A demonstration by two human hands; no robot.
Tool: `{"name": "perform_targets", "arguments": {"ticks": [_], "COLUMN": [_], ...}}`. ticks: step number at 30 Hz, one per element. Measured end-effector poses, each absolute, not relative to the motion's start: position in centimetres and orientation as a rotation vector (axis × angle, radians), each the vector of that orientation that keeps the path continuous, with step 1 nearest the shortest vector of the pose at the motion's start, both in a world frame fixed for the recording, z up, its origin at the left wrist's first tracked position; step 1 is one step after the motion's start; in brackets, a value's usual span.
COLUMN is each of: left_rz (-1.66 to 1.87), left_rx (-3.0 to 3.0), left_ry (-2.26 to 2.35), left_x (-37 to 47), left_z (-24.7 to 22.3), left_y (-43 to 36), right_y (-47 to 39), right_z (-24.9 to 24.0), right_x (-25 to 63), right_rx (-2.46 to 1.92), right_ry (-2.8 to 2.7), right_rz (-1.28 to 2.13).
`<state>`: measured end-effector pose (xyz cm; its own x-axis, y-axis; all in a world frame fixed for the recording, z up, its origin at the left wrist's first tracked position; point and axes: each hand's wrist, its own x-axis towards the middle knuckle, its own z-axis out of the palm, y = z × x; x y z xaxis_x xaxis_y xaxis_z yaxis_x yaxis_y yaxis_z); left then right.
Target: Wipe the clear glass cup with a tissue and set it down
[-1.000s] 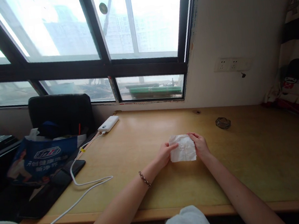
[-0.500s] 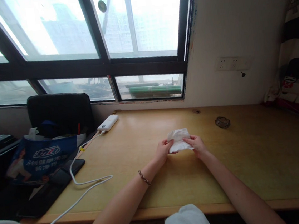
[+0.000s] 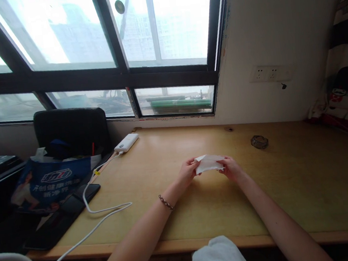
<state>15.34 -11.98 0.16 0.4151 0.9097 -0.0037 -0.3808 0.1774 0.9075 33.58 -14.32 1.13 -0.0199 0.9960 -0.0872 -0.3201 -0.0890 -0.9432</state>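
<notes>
A small white sheet (image 3: 209,163), thin like paper or tissue, is stretched between both hands over the middle of the wooden table. My left hand (image 3: 190,170) pinches its left edge, thumb on top. The right edge is gripped by my right hand (image 3: 229,167), with some fingers tucked underneath. A braided bracelet (image 3: 166,202) circles my left wrist.
A white power bank (image 3: 126,143) with a white cable (image 3: 107,210) lies at the table's left side. Further right sits a small round dark object (image 3: 259,141). A blue bag (image 3: 57,181) rests by a black chair (image 3: 72,131) at the left.
The white sheet now looks shorter from top to bottom, its upper part folded or tilted. Both hands have shifted slightly and still hold it.
</notes>
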Motion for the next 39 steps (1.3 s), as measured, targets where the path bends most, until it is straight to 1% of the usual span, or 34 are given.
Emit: {"name": "perform_targets", "arguments": {"ticks": [4, 15, 23, 28, 34, 39], "left_rz": [1.003, 1.069, 1.141, 1.199, 1.183, 1.149], "left_rx": [0.935, 0.939, 1.031, 1.251, 1.492, 1.509], "left_ry": [0.625, 0.572, 0.581, 0.668, 0.744, 0.735], "left_x": [15.1, 15.13, 15.44, 15.05, 14.8, 14.83], "left_z": [0.53, 0.26, 0.1, 0.07, -0.07, 0.34], "left_y": [-12.02, -12.05, -11.88, -11.53, -11.44, -11.64], "right_y": [-14.49, -14.46, -14.58, -14.64, -14.58, -14.28], "right_z": [1.54, 1.03, 0.9, 1.04, 1.29, 0.92], "right_x": [33.57, 33.13, 33.2, 33.36, 33.85, 34.02], "right_rx": [-0.966, -0.974, -0.99, -0.969, -0.963, -1.071], "right_ry": [-0.9, -0.965, -1.147, -1.149, -1.055, -1.13], "right_rz": [1.443, 1.217, 1.075, 1.11, 1.131, 0.966]}}
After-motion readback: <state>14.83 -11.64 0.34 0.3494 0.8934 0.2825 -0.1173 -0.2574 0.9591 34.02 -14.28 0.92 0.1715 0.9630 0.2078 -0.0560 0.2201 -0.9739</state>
